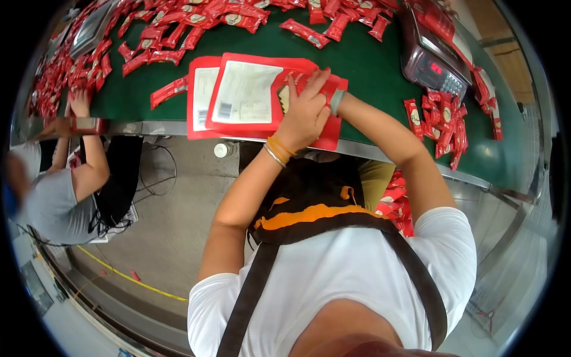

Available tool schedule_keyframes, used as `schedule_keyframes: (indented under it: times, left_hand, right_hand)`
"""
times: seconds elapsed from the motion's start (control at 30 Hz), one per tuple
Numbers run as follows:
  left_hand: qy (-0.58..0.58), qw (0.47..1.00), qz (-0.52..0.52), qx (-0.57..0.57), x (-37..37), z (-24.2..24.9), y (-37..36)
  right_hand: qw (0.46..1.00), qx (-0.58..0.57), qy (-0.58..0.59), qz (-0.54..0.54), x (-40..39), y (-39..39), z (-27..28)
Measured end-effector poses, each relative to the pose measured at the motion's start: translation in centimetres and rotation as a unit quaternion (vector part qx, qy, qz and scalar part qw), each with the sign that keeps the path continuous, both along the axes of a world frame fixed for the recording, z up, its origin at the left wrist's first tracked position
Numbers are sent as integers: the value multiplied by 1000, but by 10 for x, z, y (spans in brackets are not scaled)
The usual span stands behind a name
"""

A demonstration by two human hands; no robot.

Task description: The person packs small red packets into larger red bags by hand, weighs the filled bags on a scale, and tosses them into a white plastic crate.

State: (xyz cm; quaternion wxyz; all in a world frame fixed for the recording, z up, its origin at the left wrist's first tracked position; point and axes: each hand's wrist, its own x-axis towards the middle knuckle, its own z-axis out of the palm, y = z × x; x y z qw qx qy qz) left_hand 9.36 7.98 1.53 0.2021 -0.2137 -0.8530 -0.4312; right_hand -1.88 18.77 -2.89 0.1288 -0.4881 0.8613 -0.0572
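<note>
Overlapping at the near edge of the green work table (357, 59), two flat red pouches lie with their smooth, slightly glossy faces upward. The upper pouch (256, 83) has softly rounded corners, a large off-white printed panel with a slanted inner side, and a barcode in that panel's lower left corner. The lower pouch (202, 95) shows as a strip of red border and pale panel along its left side, with a barcode of its own. A narrow metal rail (160, 128) edges the table; loose red sachets (238, 21), crimped at both ends, are strewn beyond the pouches, and one single sachet (169, 92) lies just beside the lower pouch.

The upper pouch's long axis runs left to right, nearly along the rail, its right end dipping a little toward the person. Its panel sits to the left, its red part to the right.

The left hand (303, 113) reaches forward and rightward, back upward, onto the red part, the fingers extended with gaps between them; yellow-orange bands (278, 147) and a silvery bangle (275, 156) circle the wrist. The right forearm (375, 122) angles in from a bent elbow, with a pale wristband (337, 102). The right hand is largely hidden, so its grip cannot be told.
</note>
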Motion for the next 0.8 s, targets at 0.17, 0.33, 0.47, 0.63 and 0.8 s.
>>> schedule_keyframes:
  times: [0.17, 0.33, 0.47, 0.63, 0.8]
  left_hand:
    - [-88, 980, 170, -54, -42, 8, -63]
    - [-279, 773, 532, -206, -44, -18, -215]
    - [-280, 833, 444, -174, -25, -71, -232]
    - [-217, 884, 393, -135, -20, -62, -192]
    - [-280, 880, 371, -102, -22, -47, -118]
  right_hand:
    - [966, -147, -195, -87, 6, -11, -20]
    - [951, -167, -242, -95, 21, 8, -19]
    - [941, -180, -271, -94, 23, 10, -21]
    - [928, -188, -309, -91, 21, 31, -13]
    - [910, -182, -353, -114, 26, 87, 8]
